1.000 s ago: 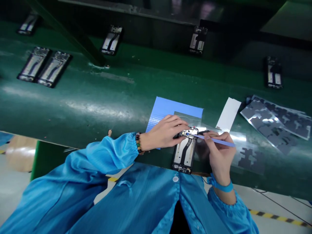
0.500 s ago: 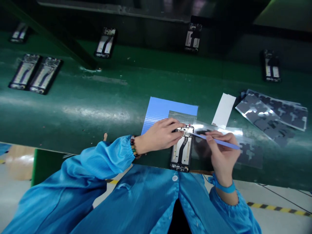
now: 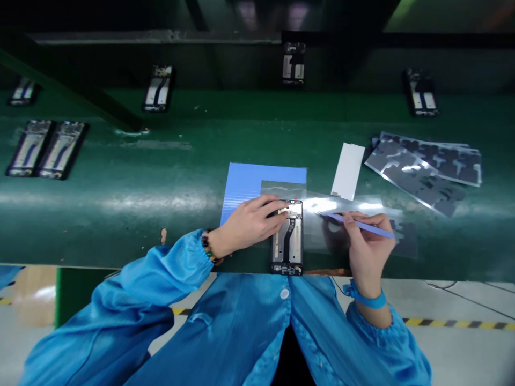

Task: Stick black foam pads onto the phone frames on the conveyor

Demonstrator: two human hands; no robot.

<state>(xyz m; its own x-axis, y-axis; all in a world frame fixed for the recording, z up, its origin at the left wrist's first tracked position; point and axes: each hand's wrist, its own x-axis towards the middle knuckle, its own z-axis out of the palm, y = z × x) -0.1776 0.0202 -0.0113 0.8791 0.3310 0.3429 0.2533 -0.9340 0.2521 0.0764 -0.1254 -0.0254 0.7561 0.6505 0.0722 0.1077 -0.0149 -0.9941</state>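
An opened phone lies upright at the bench's front edge, its inner parts facing up. My left hand rests on its upper left side, fingers spread a little over the board. My right hand is closed round purple tweezers, whose tips point left over a clear film, right of the phone and apart from it. Under the left hand and the film's left part lies a blue sheet.
On the green bench, a white card and several dark patterned sheets lie to the right. Two opened phones are at the left, others along the back. A slanted green post stands back left.
The tweezers' tips have moved from the phone's upper right edge to the right, over the film. My left hand stays on the phone. The whole view has shifted and turned slightly.
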